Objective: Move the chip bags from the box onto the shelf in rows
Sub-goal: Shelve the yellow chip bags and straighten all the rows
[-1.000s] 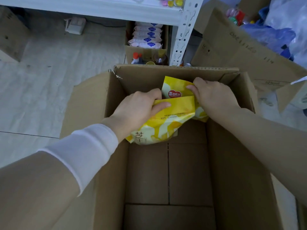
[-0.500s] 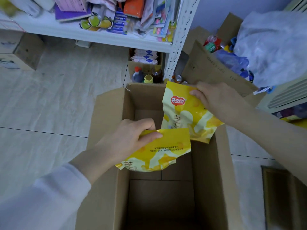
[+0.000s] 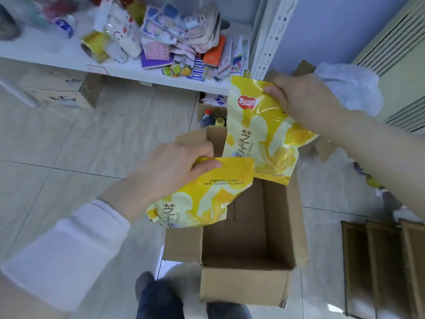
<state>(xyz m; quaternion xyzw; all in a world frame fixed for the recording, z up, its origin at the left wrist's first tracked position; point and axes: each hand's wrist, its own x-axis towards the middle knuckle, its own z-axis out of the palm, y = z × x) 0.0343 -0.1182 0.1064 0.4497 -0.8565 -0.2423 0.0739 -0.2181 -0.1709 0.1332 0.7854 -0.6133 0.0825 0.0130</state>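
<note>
My left hand (image 3: 174, 168) grips one yellow chip bag (image 3: 202, 196) by its top edge, held above the left side of the open cardboard box (image 3: 243, 284). A second yellow chip bag (image 3: 259, 134) hangs upright from my right hand (image 3: 303, 97), which pinches its top right corner above the box's far end. The box stands on the floor below both hands and its visible inside holds nothing. The white shelf (image 3: 128, 70) runs across the top, crowded with mixed packets.
A perforated white shelf post (image 3: 273, 35) rises right of the shelf goods. A small box with bottles (image 3: 211, 113) sits under the shelf. Another cardboard box (image 3: 59, 90) is at far left, a white plastic bag (image 3: 351, 88) and flattened cardboard (image 3: 381, 268) at right. My legs (image 3: 174, 300) stand near the box.
Both hands have lifted their chip bags out of the box and upward. The view has risen, so the shelf with its goods has come into sight.
</note>
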